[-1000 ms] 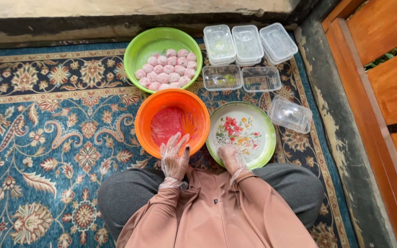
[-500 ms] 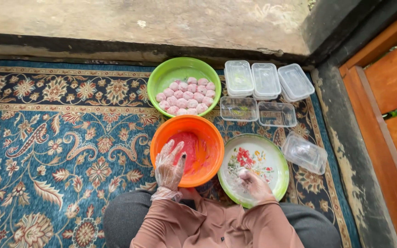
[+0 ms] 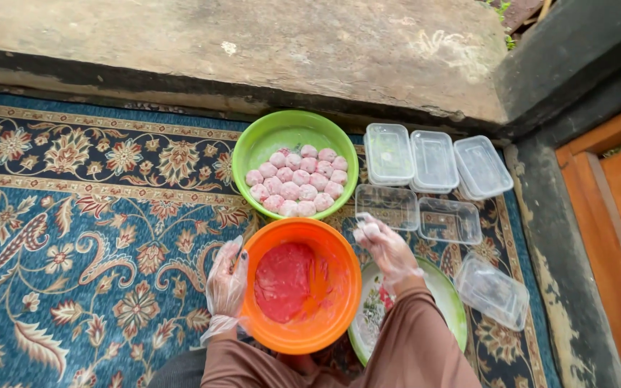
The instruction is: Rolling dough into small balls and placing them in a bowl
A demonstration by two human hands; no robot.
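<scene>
The left hand (image 3: 226,286), in a clear plastic glove, rests open against the outer rim of the orange bowl (image 3: 339,302), which holds pink paste. The gloved right hand (image 3: 384,246) hovers with fingers loosely curled and holding nothing, above a flowered plate (image 3: 448,302) and just before two open clear tubs (image 3: 420,214). Beyond the orange bowl a green bowl (image 3: 261,145) of pink balls sits on the patterned carpet (image 3: 88,237), with lidded tubs (image 3: 433,159) beside it.

Both hands wear thin clear plastic gloves, bunched at the wrists where brown sleeves begin. The left hand (image 3: 226,284) is held upright low in the view, palm turned inward, fingers together and pointing up, slightly curled. The right hand (image 3: 384,245) reaches further forward, palm down, fingers loosely bent and a little spread, gripping nothing. The right forearm runs up from the lower edge, angled leftward toward the hand.
</scene>
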